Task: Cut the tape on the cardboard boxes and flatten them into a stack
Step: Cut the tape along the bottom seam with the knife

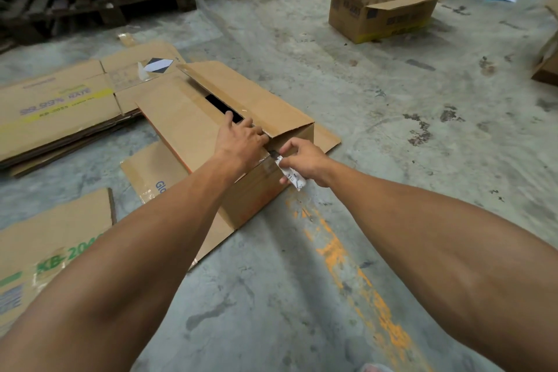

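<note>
Cardboard box (193, 127), brown and rectangular, lies on the grey concrete floor (392, 130) at the centre of the head view, with its flaps partly parted along the top seam so that a dark slot shows between them. The far flap is raised slightly toward 1 o'clock. Beneath the box lies a flat brown cardboard sheet (151, 172) with blue lettering.

Left hand (241, 137) rests palm down on the near top flap, fingers bent over the seam edge and reaching into the slot. Right hand (305, 161) is at the near end of the seam, at 4 o'clock from the left hand, fingers curled round a small cutter with a white wrapped handle (291, 175). The blade end meets the box corner where clear tape shows; the blade itself is too small to make out.

A stack of flattened brown cardboard boxes (57, 112) with yellow and purple print lies at 9 o'clock from the box, just beside it. Another flattened brown sheet with green lettering (45, 251) lies at 7 o'clock. An open brown carton with cell dividers (383, 9) stands well apart at 1 o'clock. Wooden pallets (145, 0) carrying more cartons line the 11 to 12 o'clock edge. An orange painted line (356, 278) runs across the floor at 5 o'clock.
</note>
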